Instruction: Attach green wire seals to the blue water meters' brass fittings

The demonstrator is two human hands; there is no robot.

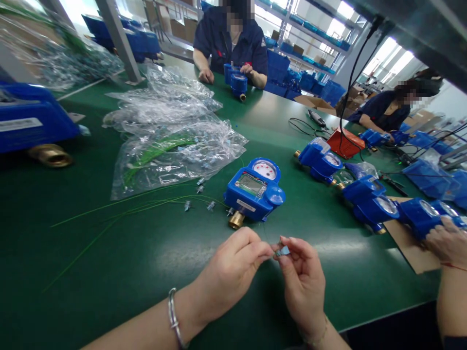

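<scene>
Both my hands meet low in the middle, just in front of a blue water meter (255,189) with a brass fitting that lies on the green table (120,262). My right hand (304,282) pinches a small clear-blue seal (282,251) between thumb and fingers. My left hand (228,272), with a silver bracelet on its wrist, is closed in a pinch against the seal, on a thin wire that is barely visible. Several more small seals (199,197) and thin green wires (120,209) lie on the table to the left of the meter.
Clear plastic bags (171,141) are heaped behind the wires. A blue meter (32,124) sits at the far left. More meters (368,199) line the right side, where another person's hand (447,240) rests on cardboard. Two people work at the far side.
</scene>
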